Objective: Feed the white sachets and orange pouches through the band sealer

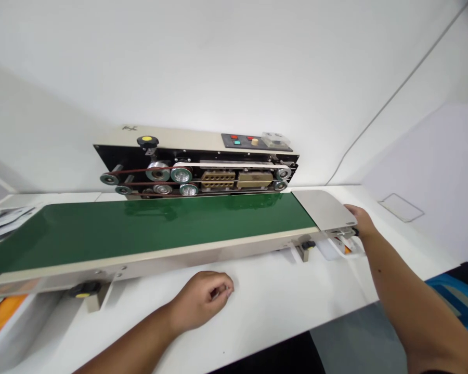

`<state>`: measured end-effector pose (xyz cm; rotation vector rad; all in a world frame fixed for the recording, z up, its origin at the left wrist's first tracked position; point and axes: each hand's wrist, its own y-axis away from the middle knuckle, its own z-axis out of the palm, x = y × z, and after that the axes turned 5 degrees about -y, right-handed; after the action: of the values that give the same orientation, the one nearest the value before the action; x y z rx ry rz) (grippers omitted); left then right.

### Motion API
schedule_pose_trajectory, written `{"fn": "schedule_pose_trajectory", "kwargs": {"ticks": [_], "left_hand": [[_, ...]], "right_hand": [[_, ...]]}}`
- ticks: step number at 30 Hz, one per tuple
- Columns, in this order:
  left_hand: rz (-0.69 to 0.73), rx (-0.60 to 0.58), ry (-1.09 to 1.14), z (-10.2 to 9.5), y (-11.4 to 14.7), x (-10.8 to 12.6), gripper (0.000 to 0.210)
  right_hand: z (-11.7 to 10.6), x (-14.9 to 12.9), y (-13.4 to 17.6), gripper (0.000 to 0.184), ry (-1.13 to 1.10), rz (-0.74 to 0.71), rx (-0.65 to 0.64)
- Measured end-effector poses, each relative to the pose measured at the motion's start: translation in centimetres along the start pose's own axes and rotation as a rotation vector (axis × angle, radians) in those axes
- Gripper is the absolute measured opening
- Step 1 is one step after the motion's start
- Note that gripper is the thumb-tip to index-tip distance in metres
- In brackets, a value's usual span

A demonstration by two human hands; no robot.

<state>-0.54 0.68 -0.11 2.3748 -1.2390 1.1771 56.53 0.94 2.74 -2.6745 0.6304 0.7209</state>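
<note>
A band sealer [197, 137] with pulleys, red-brown belts and brass-coloured blocks stands against the wall. Along its front runs a green conveyor belt [152, 223], which ends on the right in a smooth metal end plate [323, 208]. My right hand [363, 222] is at the outer edge of that plate; most of its fingers are hidden behind and below the edge, so their grip does not show. In front of the conveyor, my left hand [203, 298] lies on the white table [273, 296], fingers curled into a loose fist with nothing visible in it.
Below the conveyor's left end is a white bin [35, 317] holding orange material [3, 314]. Papers [5, 223] lie at the far left. A small container [345, 246] is under the end plate. Black knobs [86, 289] project along the front. A blue item [458, 298] is at lower right.
</note>
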Motion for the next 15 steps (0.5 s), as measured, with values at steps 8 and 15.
{"fn": "schedule_pose_trajectory", "kwargs": {"ticks": [8, 15], "left_hand": [[0.052, 0.057, -0.057, 0.2, 0.1, -0.1, 0.016], [0.088, 0.072, -0.094, 0.4, 0.0, -0.7, 0.016]], "right_hand": [[-1.1, -2.5, -3.7, 0.048, 0.087, -0.161, -0.005], [0.3, -4.7, -7.0, 0.037, 0.100, -0.141, -0.020]]}}
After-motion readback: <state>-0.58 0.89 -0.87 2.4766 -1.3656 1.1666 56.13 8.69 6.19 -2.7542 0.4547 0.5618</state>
